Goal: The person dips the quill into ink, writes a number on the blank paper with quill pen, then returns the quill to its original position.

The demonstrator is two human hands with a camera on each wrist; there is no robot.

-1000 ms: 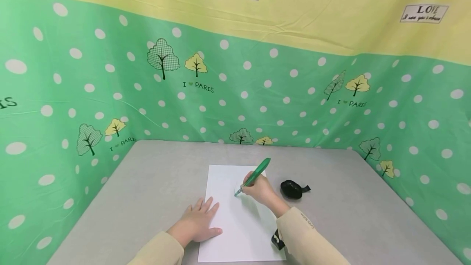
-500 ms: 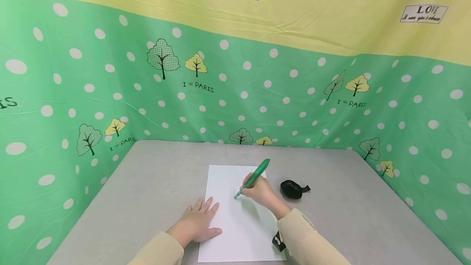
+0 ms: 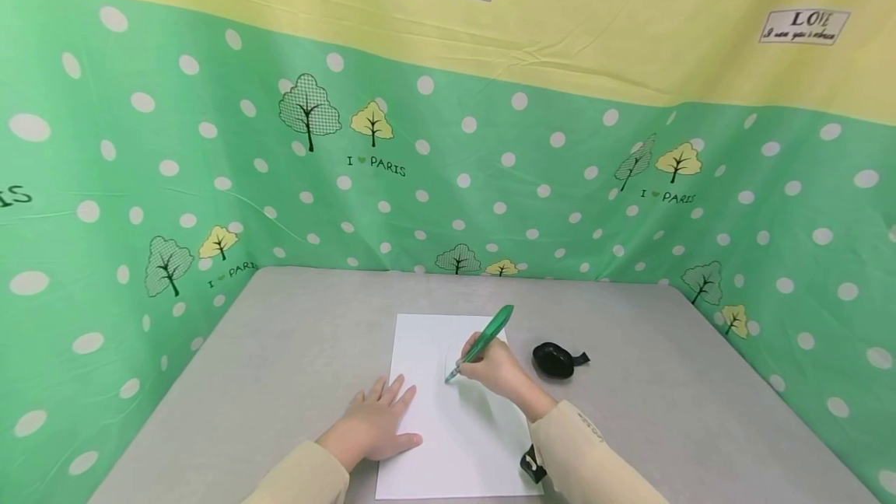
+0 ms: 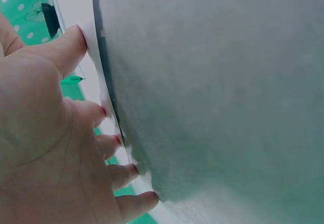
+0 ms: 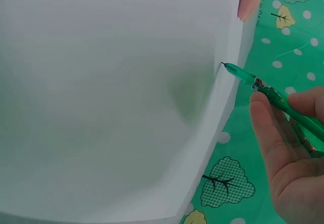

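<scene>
A white sheet of paper (image 3: pixel 427 473) lies upright before me on the grey table. My right hand (image 3: pixel 493 368) pinches a slim green pen (image 3: pixel 490 331) between thumb and fingers, its top wide and leaf-like. In the right wrist view the pen (image 5: pixel 276 98) touches the paper (image 5: pixel 126 107) with its fine dark tip. A faint curved line runs up from the tip in the head view. Fingers spread, my left hand (image 3: pixel 374 422) rests on the sheet's left edge. Its fingertips reach the paper's edge in the left wrist view, where the left hand (image 4: pixel 61 138) fills the left side.
Right of the sheet sits a rounded, glossy black object (image 3: pixel 554 361) with a short tab. A smaller black piece (image 3: pixel 533 463) shows beside the right sleeve (image 3: pixel 588 457), over the paper's lower right. Green and yellow printed cloth (image 3: pixel 420 201) hangs around the grey table (image 3: pixel 301 348).
The right hand and pen have slid slightly towards me, the tip moving down the sheet, and the faint curved line shows more. The left hand stays in place.
</scene>
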